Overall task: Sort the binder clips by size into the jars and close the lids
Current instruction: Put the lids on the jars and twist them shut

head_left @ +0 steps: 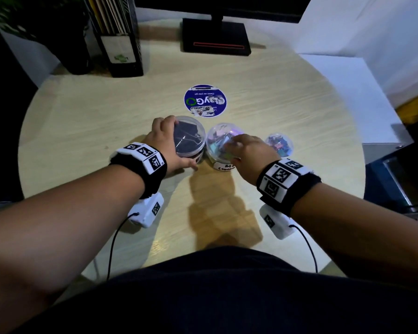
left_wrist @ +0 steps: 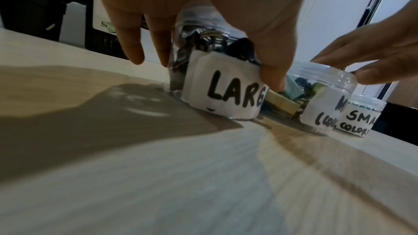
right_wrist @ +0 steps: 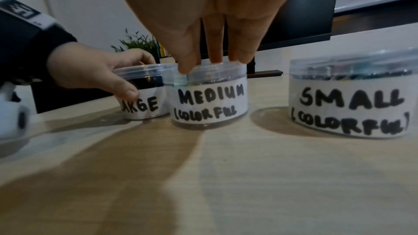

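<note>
Three clear jars with white labels stand in a row on the round wooden table (head_left: 82, 131). The LARGE jar (head_left: 191, 138) (left_wrist: 224, 94) (right_wrist: 144, 103) holds black clips. My left hand (head_left: 165, 143) (right_wrist: 95, 74) grips it from the left, thumb (left_wrist: 271, 72) on the label. The MEDIUM jar (head_left: 219, 143) (left_wrist: 321, 106) (right_wrist: 210, 99) holds colourful clips. My right hand (head_left: 249, 150) (right_wrist: 214, 24) is over it, thumb and fingertips curled round its clear lid (right_wrist: 217, 69). The SMALL jar (head_left: 279, 144) (left_wrist: 359, 115) (right_wrist: 353, 101) stands apart to the right, lid on, untouched.
A round blue sticker (head_left: 205, 101) lies just behind the jars. Further back are a monitor stand (head_left: 215, 36), a black file holder (head_left: 121, 44) and a dark plant pot (head_left: 77, 51). A white box (head_left: 348, 92) borders the table's right side.
</note>
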Demonstrator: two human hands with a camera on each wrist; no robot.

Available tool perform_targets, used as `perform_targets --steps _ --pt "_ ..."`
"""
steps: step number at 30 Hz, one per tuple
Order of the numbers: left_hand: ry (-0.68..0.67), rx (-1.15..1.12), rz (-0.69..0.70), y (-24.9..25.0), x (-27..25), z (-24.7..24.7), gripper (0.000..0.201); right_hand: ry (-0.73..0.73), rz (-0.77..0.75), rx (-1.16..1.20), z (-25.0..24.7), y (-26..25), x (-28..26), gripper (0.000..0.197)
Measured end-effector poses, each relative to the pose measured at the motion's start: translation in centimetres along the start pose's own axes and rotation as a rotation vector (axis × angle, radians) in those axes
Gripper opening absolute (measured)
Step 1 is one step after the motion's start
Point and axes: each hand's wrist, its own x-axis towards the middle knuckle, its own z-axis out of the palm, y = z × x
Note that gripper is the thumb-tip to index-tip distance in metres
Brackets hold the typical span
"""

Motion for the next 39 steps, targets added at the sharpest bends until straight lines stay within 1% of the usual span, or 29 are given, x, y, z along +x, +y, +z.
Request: perform_targets --steps 6,8,9,11,13,14,16,18,20,22,24,27,30,34,39 --pt "-0.032 0.047 0.012 -0.2 0.0 -0.5 0.107 -0.031 0.006 -0.01 -0.2 0.2 0.9 0.042" --pt "-0.054 0.085 0.01 -0.2 0.0 -0.9 0.107 -0.023 0.008 0.036 -0.6 0.3 0.9 0.041" --pt "-0.068 0.139 0.01 -0.1 0.0 -1.1 0.108 -0.009 0.018 0.083 -1.0 0.6 0.7 0.041" --pt "-0.092 0.289 0.029 0.3 -0.3 -1.4 0.116 0.055 0.067 0.162 -1.9 2.2 0.3 0.046" --pt "-0.107 0.392 0.09 1.1 -0.7 -1.5 0.126 0.099 0.152 0.171 -2.9 4.5 -0.3 0.053" --pt "-0.115 0.418 0.137 1.6 -0.9 -1.4 0.128 0.086 0.204 0.152 -3.4 5.7 -0.7 0.054" --pt "-0.147 0.45 0.227 2.7 -1.3 -0.9 0.128 -0.012 0.293 0.077 -3.7 7.1 -1.6 0.055" --pt "-0.196 0.483 0.284 3.6 -1.2 -0.1 0.123 -0.099 0.333 0.045 -3.2 7.3 -2.3 0.059" --pt "-0.257 0.525 0.308 4.3 -1.2 0.8 0.117 -0.103 0.357 0.079 -2.4 7.0 -2.8 0.066" --pt "-0.289 0.564 0.31 4.5 -1.3 1.4 0.114 -0.102 0.346 0.1 -1.8 6.6 -2.7 0.072" --pt "-0.283 0.594 0.317 4.6 -1.5 1.6 0.115 -0.13 0.304 0.089 -1.1 6.1 -2.2 0.077" --pt "-0.292 0.596 0.313 4.6 -1.5 1.5 0.117 -0.161 0.251 0.061 -0.6 5.6 -0.9 0.08" --pt "-0.294 0.588 0.301 4.8 -1.6 1.3 0.117 -0.194 0.237 0.027 -0.6 5.7 0.2 0.083" --pt "-0.274 0.597 0.296 4.8 -1.6 1.4 0.117 -0.194 0.232 0.014 -0.6 6.0 0.5 0.082" --pt "-0.248 0.595 0.295 4.7 -1.6 1.6 0.117 -0.162 0.236 0.052 0.8 6.0 0.0 0.082"
